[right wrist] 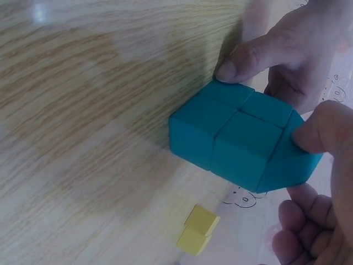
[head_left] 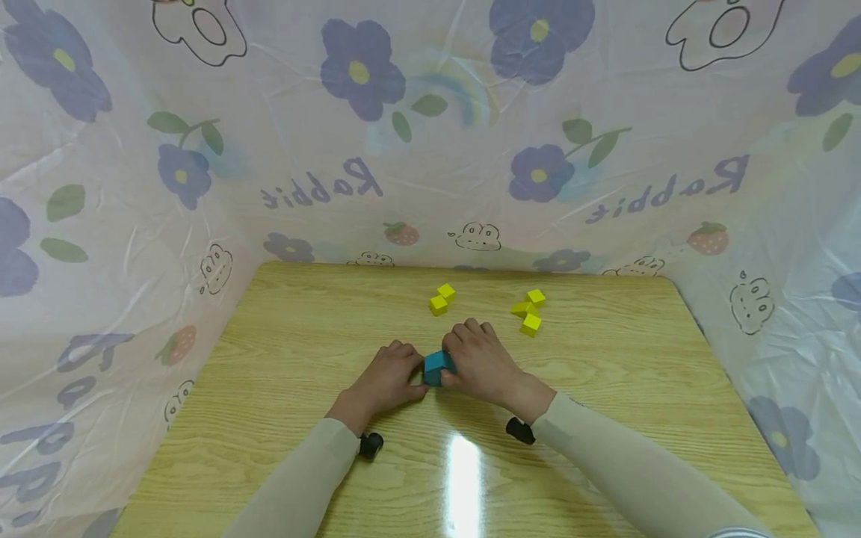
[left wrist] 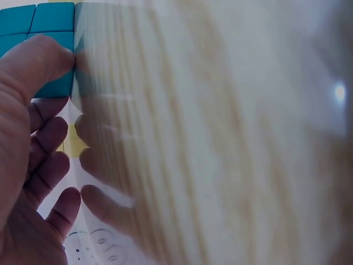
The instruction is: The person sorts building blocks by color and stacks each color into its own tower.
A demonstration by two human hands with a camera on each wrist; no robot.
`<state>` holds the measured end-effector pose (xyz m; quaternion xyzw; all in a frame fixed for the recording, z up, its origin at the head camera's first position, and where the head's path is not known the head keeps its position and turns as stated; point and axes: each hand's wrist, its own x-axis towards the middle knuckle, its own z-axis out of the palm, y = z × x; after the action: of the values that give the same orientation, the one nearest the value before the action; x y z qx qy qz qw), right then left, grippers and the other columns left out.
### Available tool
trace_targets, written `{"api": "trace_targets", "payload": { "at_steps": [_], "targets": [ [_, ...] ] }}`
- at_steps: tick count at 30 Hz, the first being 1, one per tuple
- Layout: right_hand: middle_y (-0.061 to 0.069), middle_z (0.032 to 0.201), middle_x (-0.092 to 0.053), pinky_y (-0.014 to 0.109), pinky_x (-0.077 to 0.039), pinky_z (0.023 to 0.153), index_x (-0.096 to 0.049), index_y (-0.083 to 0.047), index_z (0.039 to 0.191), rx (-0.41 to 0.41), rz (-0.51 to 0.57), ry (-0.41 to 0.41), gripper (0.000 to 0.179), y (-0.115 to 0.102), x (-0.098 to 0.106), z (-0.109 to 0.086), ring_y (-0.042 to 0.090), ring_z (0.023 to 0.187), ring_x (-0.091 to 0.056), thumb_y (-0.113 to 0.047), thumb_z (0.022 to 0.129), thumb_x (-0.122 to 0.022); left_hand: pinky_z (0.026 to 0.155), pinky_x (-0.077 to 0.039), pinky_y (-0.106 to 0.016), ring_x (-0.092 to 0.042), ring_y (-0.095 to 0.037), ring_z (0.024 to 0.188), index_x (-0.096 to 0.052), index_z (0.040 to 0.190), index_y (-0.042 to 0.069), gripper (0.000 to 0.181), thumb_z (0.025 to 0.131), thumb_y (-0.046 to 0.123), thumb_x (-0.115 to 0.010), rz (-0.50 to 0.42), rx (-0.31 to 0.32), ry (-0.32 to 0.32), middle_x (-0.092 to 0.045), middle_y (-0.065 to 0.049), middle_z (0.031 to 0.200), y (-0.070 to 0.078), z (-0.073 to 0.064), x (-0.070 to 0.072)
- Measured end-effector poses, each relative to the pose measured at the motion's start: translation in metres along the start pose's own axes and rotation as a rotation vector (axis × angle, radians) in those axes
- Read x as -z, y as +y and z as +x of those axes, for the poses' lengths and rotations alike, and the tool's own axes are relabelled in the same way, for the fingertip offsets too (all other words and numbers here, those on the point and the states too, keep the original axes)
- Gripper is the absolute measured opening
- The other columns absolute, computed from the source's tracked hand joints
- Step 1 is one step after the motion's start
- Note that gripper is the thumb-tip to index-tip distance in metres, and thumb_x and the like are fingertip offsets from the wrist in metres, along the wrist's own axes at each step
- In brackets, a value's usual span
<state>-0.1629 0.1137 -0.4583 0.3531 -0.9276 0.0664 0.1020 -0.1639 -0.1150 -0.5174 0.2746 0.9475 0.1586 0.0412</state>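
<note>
Teal cubes stand pressed together in a block on the table, with a sloped teal piece on top. Over that sloped piece, my right hand curls, pinching it between thumb and fingers. From the left side, my left hand holds the teal blocks, its thumb lying across a cube face in the left wrist view and its other fingers loosely bent. Most of the stack is covered by the hands in the head view. Thin seams between the cubes show in both wrist views.
Two yellow cubes sit together behind the teal stack. Farther right are more yellow blocks, one of them lower and differently shaped. A patterned curtain surrounds the wooden table. Black wrist devices are on both wrists.
</note>
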Motion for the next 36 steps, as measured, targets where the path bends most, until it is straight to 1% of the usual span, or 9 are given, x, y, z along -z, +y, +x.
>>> {"api": "trace_targets", "payload": {
  "at_steps": [6, 15, 21, 28, 33, 36],
  "targets": [
    [0.003, 0.095, -0.061, 0.038, -0.039, 0.078, -0.066, -0.012, 0.101, -0.005, 0.0, 0.001, 0.028, -0.001, 0.0, 0.0, 0.023, 0.087, -0.047, -0.036, 0.089, -0.074, 0.094, -0.044, -0.039, -0.05, -0.017, 0.103, -0.072, 0.122, 0.015, 0.037, 0.096, 0.042, -0.075, 0.008, -0.007, 0.002, -0.065, 0.003, 0.113, 0.0, -0.001, 0.0],
    [0.002, 0.097, -0.061, 0.038, -0.039, 0.078, -0.066, -0.013, 0.104, 0.0, -0.009, -0.002, 0.031, 0.001, 0.0, -0.001, 0.023, 0.089, -0.047, -0.039, 0.09, -0.075, 0.093, -0.044, -0.039, -0.05, -0.017, 0.104, -0.072, 0.123, 0.015, 0.039, 0.096, 0.043, -0.075, 0.009, -0.006, -0.002, -0.066, 0.003, 0.113, -0.001, 0.0, -0.001],
    [0.003, 0.1, -0.062, 0.037, -0.039, 0.078, -0.067, -0.012, 0.108, 0.014, -0.017, 0.006, 0.035, 0.001, 0.001, -0.001, 0.023, 0.09, -0.048, -0.042, 0.091, -0.074, 0.096, -0.044, -0.039, -0.05, -0.017, 0.105, -0.072, 0.125, 0.014, 0.04, 0.096, 0.043, -0.074, 0.0, 0.002, -0.013, -0.066, 0.003, 0.115, 0.0, 0.0, 0.0],
    [0.006, 0.11, -0.066, 0.041, -0.043, 0.083, -0.069, -0.009, 0.113, -0.018, 0.046, -0.006, 0.043, 0.0, 0.008, -0.001, 0.025, 0.096, -0.051, -0.046, 0.092, -0.074, 0.1, -0.046, -0.044, -0.053, -0.021, 0.108, -0.071, 0.123, 0.011, 0.041, 0.095, 0.041, -0.076, -0.007, -0.009, -0.004, -0.066, 0.0, 0.115, 0.003, -0.001, 0.002],
    [0.007, 0.112, -0.067, 0.044, -0.045, 0.087, -0.07, -0.008, 0.115, -0.052, 0.08, 0.006, 0.045, 0.002, 0.012, -0.003, 0.027, 0.099, -0.053, -0.045, 0.092, -0.075, 0.106, -0.046, -0.048, -0.054, -0.023, 0.112, -0.071, 0.127, 0.01, 0.045, 0.095, 0.04, -0.077, -0.029, 0.012, -0.013, -0.067, -0.002, 0.119, 0.005, -0.002, 0.005],
    [0.007, 0.112, -0.067, 0.044, -0.045, 0.086, -0.07, -0.008, 0.115, -0.059, 0.094, 0.031, 0.044, 0.004, 0.013, -0.004, 0.027, 0.1, -0.053, -0.045, 0.091, -0.076, 0.107, -0.045, -0.048, -0.054, -0.024, 0.114, -0.07, 0.131, 0.01, 0.047, 0.095, 0.04, -0.077, -0.041, 0.028, -0.026, -0.067, -0.003, 0.122, 0.006, -0.003, 0.006]
  ]
}}
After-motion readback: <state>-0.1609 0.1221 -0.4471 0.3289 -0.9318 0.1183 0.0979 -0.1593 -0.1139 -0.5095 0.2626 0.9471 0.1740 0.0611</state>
